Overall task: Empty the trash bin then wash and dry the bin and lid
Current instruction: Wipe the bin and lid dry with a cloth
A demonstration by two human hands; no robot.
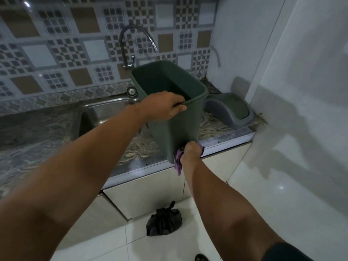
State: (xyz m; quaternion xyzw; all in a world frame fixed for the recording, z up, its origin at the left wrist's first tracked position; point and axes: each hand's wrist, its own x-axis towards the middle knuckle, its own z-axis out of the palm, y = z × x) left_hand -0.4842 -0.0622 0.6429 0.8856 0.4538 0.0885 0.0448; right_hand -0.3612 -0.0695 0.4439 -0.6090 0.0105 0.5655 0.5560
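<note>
The person holds the green bin (175, 117) up in front of the counter (37, 140), tilted so its open mouth faces up and toward them. The left hand (163, 106) is curled over the near rim, fingers hooked inside and thumb along the outside edge, gripping it. Lower down, the right hand (191, 150) clutches a purple cloth (178, 162) and presses it against the bin's bottom corner; a strip of the cloth hangs below the fist. The bin's inside looks dark and bare. Its lid (228, 109), grey with a green flap, lies on the counter just right of the bin, in the corner by the white wall. Left of the bin is the steel sink (98, 112), with the curved tap (131, 46) rising behind it against the patterned tiles. On the floor beneath the counter sits a tied black bag (164, 222).
</note>
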